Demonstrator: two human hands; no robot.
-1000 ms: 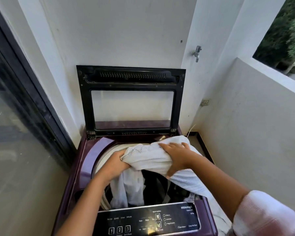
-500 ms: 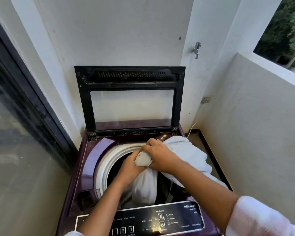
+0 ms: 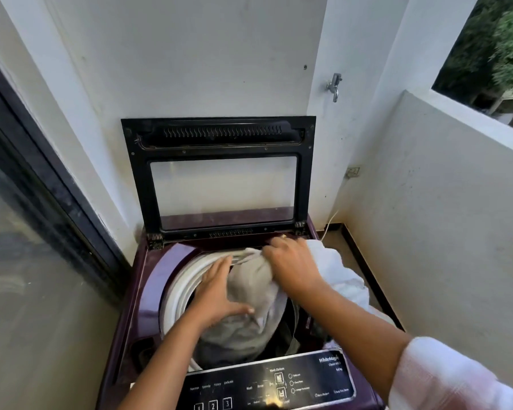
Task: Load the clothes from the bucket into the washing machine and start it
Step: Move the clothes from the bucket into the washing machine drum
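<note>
Presses left hand [image 3: 219, 294] flat, fingers straight, against the side of a white garment [image 3: 249, 309]. Clamps right hand [image 3: 293, 267] on its bunched top. Hangs below both hands into the washing machine [image 3: 148, 291] drum [image 3: 181, 282], one fold draped beyond the right hand.
</note>
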